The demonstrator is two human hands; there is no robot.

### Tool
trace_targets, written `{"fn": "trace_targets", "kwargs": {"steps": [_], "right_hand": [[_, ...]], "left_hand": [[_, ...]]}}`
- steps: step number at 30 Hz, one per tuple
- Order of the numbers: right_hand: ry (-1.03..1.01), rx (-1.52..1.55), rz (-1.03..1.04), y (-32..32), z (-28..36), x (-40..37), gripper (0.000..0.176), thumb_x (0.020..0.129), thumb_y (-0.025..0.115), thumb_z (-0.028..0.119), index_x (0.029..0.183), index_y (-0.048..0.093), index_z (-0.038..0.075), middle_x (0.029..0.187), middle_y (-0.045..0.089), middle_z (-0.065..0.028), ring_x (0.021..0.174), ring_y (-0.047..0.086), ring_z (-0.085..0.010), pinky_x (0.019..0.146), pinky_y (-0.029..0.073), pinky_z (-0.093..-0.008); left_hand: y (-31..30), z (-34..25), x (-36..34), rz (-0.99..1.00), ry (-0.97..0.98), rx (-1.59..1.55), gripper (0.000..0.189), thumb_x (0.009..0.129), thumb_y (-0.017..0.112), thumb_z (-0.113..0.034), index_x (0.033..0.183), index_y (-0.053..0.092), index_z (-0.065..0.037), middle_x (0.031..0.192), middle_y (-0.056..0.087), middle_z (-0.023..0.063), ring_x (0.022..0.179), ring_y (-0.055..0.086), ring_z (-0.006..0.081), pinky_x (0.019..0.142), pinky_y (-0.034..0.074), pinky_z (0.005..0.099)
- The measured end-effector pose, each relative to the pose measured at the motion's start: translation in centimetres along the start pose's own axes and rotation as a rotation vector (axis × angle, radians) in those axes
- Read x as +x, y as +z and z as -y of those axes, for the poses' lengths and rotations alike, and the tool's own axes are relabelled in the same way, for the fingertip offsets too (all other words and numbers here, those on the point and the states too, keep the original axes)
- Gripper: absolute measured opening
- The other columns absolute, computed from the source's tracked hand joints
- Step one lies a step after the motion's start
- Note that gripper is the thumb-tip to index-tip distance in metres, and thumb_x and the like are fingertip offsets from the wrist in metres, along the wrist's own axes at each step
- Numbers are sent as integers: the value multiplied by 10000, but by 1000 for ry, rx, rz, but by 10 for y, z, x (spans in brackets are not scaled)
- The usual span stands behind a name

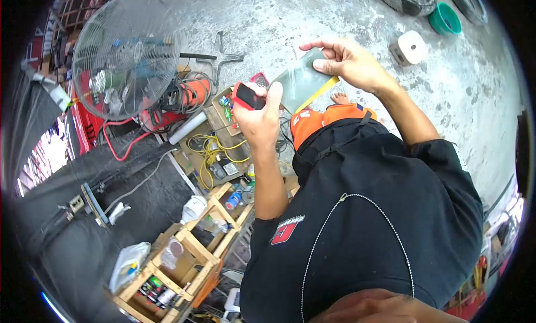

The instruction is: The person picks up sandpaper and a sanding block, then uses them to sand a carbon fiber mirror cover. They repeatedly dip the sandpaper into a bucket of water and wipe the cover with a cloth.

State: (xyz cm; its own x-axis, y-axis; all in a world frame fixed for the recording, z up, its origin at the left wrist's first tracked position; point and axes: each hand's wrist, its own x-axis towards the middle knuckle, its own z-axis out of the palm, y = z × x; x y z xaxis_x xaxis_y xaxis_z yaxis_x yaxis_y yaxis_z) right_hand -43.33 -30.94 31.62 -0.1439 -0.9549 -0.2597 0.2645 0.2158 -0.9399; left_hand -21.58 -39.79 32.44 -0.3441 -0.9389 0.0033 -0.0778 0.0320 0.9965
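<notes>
My left hand [258, 119] is closed around a small red object with a black face [249, 96]; I cannot make out its kind. Its raised thumb is at the left corner of a thin grey-green sheet [301, 77] with a yellow strip along its lower edge. My right hand [352, 63] pinches the far right side of this sheet between thumb and fingers. The sheet is tilted and held in the air, above the floor and in front of my orange shorts [318, 122].
On the left stands a large round fan [125, 55]. Below it are an orange machine [195, 91], yellow cable [209, 155] and a wooden compartment box [209, 256]. A white roll-shaped container [410, 48], a green bucket [445, 19] and tires [407, 0] sit on the concrete floor [251, 16].
</notes>
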Motion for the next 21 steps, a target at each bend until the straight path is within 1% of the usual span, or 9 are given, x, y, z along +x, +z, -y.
{"fn": "trace_targets", "kwargs": {"steps": [4,6,9,14,15,17,18,20,21], "right_hand": [[-51,-139,-126,-10,7,8,434,945,672,41,1373,603,65,735,430,115,677,395,-4,622,343,-186],[-139,-73,-194,-1,16,4,425,911,696,75,1331,630,81,734,410,98,682,389,-33,613,348,-216],[-177,-188,-349,9,20,8,471,889,710,74,1352,623,78,740,390,96,678,358,-35,597,322,-227],[-230,-533,-669,41,16,27,487,886,739,151,1359,633,103,729,423,42,665,383,-85,587,340,-264],[-227,-603,-690,44,18,29,499,880,751,141,1365,634,112,733,456,35,652,390,-97,573,337,-265],[-218,-548,-707,56,22,30,486,891,714,-4,1365,623,54,819,628,4,728,554,-80,688,481,-250],[-288,-512,-686,51,7,29,497,915,685,-28,1398,578,20,1011,680,-31,833,600,-74,773,508,-251],[-297,-412,-627,33,-22,29,544,939,668,-19,1456,501,-1,1302,595,-85,983,572,-87,857,481,-245],[-255,-459,-646,37,-15,29,559,937,671,-19,1465,488,-4,1272,607,-84,1010,566,-103,883,468,-245]], "left_hand": [[6,13,42,154,2,-118,373,784,874,-36,914,529,-94,811,550,-18,727,520,86,699,459,261],[8,17,68,239,-135,-269,399,743,875,31,910,535,-97,847,570,-8,752,541,83,727,467,243],[7,18,101,367,-192,-337,379,773,802,123,926,535,-99,881,601,18,770,584,103,727,495,262],[20,12,128,405,-225,-494,177,916,652,45,881,540,-88,853,526,-51,744,505,67,695,463,250],[22,27,138,429,-137,-352,125,933,642,6,906,556,-81,864,520,-46,768,492,71,711,466,261],[33,66,139,376,-89,-262,101,948,663,-66,937,563,-53,889,532,-33,838,494,76,747,471,274],[45,91,140,364,-89,-403,130,924,702,-49,974,582,-56,890,542,-37,840,501,68,751,478,265],[34,71,140,453,10,-215,84,916,661,-1,942,587,-34,830,547,-18,810,497,77,726,480,264],[28,73,143,471,138,-176,117,868,638,43,940,584,-32,829,581,15,800,550,116,725,493,288]]}}
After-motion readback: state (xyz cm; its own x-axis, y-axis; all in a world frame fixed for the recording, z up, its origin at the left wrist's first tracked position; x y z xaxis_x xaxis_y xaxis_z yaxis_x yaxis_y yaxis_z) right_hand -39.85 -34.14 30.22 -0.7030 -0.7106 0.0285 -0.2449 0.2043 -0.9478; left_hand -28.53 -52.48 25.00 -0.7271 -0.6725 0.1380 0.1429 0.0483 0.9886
